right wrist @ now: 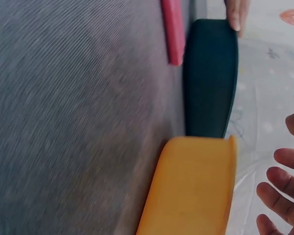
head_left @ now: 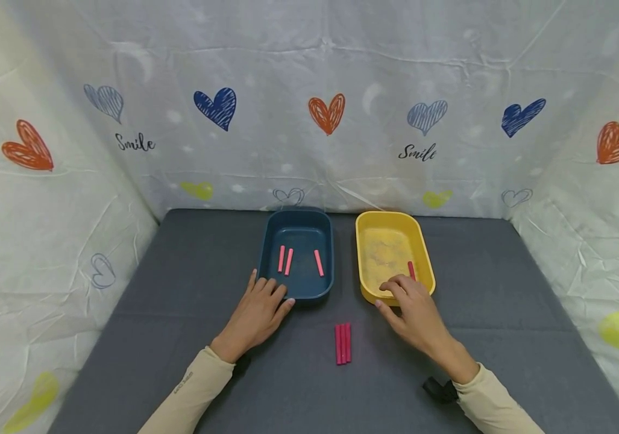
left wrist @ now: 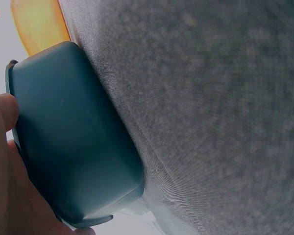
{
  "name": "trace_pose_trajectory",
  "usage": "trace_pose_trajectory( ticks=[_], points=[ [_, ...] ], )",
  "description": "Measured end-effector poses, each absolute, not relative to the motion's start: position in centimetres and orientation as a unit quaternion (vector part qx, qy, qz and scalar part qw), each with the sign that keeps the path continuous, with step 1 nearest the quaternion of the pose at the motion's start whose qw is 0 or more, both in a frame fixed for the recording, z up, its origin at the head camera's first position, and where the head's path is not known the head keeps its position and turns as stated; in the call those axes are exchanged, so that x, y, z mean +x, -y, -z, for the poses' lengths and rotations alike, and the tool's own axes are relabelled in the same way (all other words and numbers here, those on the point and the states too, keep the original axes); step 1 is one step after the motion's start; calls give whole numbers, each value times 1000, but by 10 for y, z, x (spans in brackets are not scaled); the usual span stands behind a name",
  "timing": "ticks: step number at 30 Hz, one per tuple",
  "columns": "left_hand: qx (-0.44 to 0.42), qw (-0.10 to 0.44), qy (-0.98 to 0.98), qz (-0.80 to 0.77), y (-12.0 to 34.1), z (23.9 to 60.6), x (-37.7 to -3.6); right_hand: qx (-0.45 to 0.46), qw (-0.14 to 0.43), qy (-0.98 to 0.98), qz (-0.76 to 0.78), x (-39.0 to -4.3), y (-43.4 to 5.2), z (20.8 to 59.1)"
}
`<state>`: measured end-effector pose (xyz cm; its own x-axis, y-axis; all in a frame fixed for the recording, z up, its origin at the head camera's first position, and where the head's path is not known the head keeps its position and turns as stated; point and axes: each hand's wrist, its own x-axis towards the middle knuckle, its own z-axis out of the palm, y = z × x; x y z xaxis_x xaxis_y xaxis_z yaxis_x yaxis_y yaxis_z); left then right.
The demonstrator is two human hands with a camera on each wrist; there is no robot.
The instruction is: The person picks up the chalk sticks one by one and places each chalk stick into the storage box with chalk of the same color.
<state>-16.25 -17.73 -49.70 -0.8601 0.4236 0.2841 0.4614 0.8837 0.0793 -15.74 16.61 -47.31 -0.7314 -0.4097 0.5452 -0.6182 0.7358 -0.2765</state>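
Left hand (head_left: 255,310) on rim of blue tray (head_left: 302,265), fingers loosely spread; right hand (head_left: 416,313) over yellow tray (head_left: 387,253), fingers wide, empty. Trays at far edge of tabletop (head_left: 298,392); three dark-pink sticks (head_left: 343,343) nearer.

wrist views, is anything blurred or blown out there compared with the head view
Head: printed hearts crisp; left wrist: background beyond the blue tray blown nearly white, near cloth blurred; right wrist: hazy, printed hearts soft-edged on the pale curtain.

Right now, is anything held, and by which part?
Left hand rests on the near rim of the blue tray; any grip is unclear. Right hand holds nothing.
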Motion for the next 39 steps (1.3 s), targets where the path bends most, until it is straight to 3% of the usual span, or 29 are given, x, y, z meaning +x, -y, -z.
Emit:
trace_pose_trajectory(
  ticks=[15, 24, 39],
  points=[
    [-232, 133, 960, 78, 178, 499, -162, 284, 214, 924, -139, -164, -201, 482],
    [-234, 136, 960, 76, 178, 498, -163, 267, 173, 940, -127, -170, -214, 490],
    [-228, 130, 962, 77, 177, 498, -163, 257, 166, 942, -138, -177, -224, 494]
  ],
)
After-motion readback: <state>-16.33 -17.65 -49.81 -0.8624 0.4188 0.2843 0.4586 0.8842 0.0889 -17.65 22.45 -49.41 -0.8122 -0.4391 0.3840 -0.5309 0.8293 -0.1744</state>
